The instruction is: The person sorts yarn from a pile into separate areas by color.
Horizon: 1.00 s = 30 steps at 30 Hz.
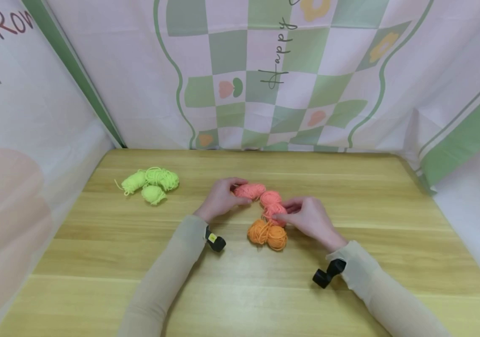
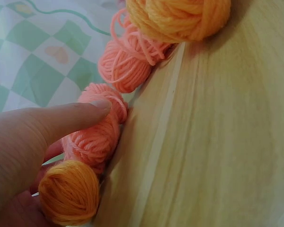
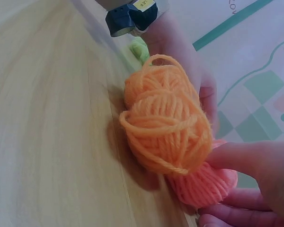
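Three pink yarn balls lie in a short row near the middle of the wooden table (image 1: 349, 196), running from the far left down toward the near right. The farthest pink ball (image 1: 250, 190) is held by the left hand (image 1: 221, 198), whose fingers curl round it, thumb laid along its top in the left wrist view. The middle pink ball (image 1: 270, 198) lies free between the two hands, touching its neighbours. The nearest pink ball (image 1: 274, 213) is pinched by the right hand (image 1: 309, 218), thumb and fingers closed on its right end. Just in front of it, touching, sit two orange yarn balls (image 1: 267, 234) side by side — a loose loop stands off one of them. Well apart, toward the far left corner, lies a clump of lime-green yarn balls (image 1: 152, 183). A checked pink-and-green cloth (image 1: 265, 70) hangs behind the far edge.
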{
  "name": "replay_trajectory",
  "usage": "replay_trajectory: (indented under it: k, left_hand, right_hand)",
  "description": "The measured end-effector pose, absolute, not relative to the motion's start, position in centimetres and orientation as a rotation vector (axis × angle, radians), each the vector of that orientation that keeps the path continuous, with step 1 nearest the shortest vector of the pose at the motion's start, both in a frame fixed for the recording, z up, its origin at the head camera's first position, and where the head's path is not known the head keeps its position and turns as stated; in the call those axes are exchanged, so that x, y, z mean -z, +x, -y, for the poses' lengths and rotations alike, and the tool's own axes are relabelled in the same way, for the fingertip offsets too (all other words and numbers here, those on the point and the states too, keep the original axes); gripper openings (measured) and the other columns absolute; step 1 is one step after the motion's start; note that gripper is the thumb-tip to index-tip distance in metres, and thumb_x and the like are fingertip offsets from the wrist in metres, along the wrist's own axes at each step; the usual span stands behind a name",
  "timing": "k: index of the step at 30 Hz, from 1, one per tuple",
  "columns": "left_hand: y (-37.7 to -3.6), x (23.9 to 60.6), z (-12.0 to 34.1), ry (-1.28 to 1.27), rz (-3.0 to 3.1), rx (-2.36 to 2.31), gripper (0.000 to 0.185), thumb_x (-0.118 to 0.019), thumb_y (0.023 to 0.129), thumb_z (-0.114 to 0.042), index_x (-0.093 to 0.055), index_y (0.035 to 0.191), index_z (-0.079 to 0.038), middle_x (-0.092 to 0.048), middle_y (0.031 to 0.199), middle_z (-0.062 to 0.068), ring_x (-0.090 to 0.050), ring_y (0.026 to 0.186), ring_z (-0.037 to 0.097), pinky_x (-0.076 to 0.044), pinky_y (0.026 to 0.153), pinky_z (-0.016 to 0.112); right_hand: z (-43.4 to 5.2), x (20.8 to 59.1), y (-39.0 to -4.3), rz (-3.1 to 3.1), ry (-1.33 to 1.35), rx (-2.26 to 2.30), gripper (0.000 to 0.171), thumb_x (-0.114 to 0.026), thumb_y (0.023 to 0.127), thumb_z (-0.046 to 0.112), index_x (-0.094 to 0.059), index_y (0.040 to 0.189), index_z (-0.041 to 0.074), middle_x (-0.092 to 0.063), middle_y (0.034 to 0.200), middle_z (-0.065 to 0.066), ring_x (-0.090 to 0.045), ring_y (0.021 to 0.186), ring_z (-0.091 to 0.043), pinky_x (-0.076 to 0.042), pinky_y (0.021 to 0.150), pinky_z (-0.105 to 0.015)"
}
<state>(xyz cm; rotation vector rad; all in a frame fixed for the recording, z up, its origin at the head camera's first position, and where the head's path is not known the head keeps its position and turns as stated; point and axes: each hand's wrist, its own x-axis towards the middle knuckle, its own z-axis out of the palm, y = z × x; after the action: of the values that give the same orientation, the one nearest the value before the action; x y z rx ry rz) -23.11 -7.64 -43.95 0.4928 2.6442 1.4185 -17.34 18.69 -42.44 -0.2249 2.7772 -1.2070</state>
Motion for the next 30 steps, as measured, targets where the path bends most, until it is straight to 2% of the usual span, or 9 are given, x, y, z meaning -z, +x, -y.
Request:
replay_trajectory:
  k: [7, 18, 30]
  left_hand:
    - [-23.1, 44.0, 7.6, 0.501, -2.651, -1.419, 0.056, -0.088, 0.082, -0.02, -0.067, 0.132, -0.006, -0.068, 0.121, 0.006, -0.06, 0.102, 0.018, -0.05, 0.09, 0.032]
    - [-23.3, 44.1, 7.6, 0.503, -2.641, -1.435, 0.055, -0.088, 0.081, -0.019, -0.068, 0.131, -0.005, -0.069, 0.117, 0.006, -0.06, 0.099, 0.018, -0.051, 0.086, 0.031]
    - [-23.3, 44.1, 7.6, 0.507, -2.633, -1.465, 0.055, -0.089, 0.081, -0.017, -0.068, 0.129, -0.004, -0.07, 0.115, 0.006, -0.061, 0.096, 0.018, -0.052, 0.084, 0.03]
  right_hand:
    - [-18.5, 42.5, -17.3, -2.765, -0.226, 1.239, 0.039, -0.086, 0.082, 0.029, -0.076, 0.111, 0.004, -0.075, 0.095, -0.005, -0.07, 0.083, -0.018, -0.059, 0.075, -0.035]
    - [-19.1, 42.8, -17.5, -2.76, -0.252, 1.328, 0.032, -0.083, 0.085, 0.017, -0.075, 0.113, 0.004, -0.075, 0.1, -0.009, -0.07, 0.087, -0.022, -0.059, 0.071, -0.032]
    - [-20.8, 41.9, -18.1, -2.765, -0.215, 1.392, 0.033, -0.082, 0.086, 0.017, -0.074, 0.115, 0.004, -0.074, 0.104, -0.01, -0.07, 0.09, -0.024, -0.059, 0.075, -0.03]
